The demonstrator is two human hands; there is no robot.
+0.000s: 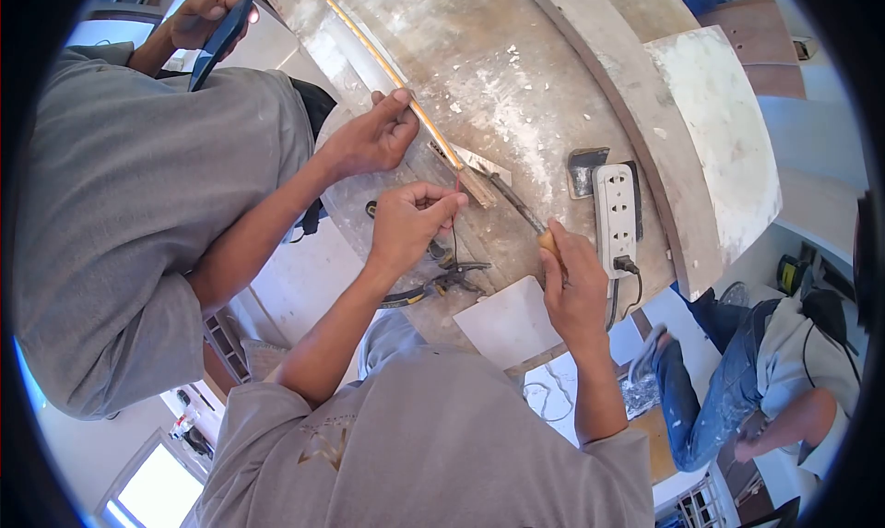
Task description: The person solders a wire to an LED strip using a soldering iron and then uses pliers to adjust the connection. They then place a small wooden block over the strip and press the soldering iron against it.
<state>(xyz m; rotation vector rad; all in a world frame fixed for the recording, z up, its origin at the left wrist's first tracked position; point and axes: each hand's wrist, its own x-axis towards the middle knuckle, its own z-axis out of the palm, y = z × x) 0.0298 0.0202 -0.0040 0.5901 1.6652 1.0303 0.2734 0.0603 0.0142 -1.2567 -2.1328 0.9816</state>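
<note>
Overhead view, dusty work surface (544,94) w/ white smears & crumbs. L hand (413,228), mid-frame, is nearly closed, thumb & fingers pinching a thin wire (455,237) just below the near end of a long, narrow yellow-and-white strip (406,87). R hand (573,284), to the right, is curled round the pale handle of a soldering iron (521,205); its metal shaft slants up-left, tip near the strip's end; can't tell if they touch. Strip runs diagonally from top edge to centre, held partway along by a co-worker's hand (373,139), thumb on top; same person, at left in grey tee, has a dark phone (221,41) in the other hand. Right of the iron: white power strip (616,205) w/ black plug (626,264) in its lower end. Below L hand: dark-handled tool (406,297), partly hidden. Between arms: pale flat sheet (512,323) at surface edge. Lower R: another person (728,376), blue jeans w/ white specks.
</note>
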